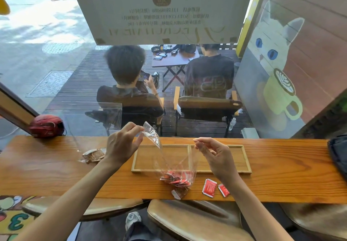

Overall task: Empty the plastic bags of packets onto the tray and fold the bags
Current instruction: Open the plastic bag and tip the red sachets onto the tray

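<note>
A clear plastic bag (pixel 170 158) hangs between my hands above the counter, its mouth pulled wide. My left hand (pixel 123 144) pinches the left top edge and my right hand (pixel 214 153) pinches the right top edge. Several red packets (pixel 175 179) lie bunched in the bag's bottom, which rests on the counter just in front of the tray. The wooden two-compartment tray (pixel 247 162) lies behind the bag with both compartments bare. Two loose red packets (pixel 209 187) lie on the counter right of the bag. A second bag holding brown packets (pixel 93 155) lies left of the tray.
The wooden counter (pixel 56 169) runs along a window. A red helmet (pixel 46 125) sits at its back left, and a dark bag (pixel 339 154) at the far right edge. Cushioned stools (pixel 193 220) stand below the counter. Two people sit outside the glass.
</note>
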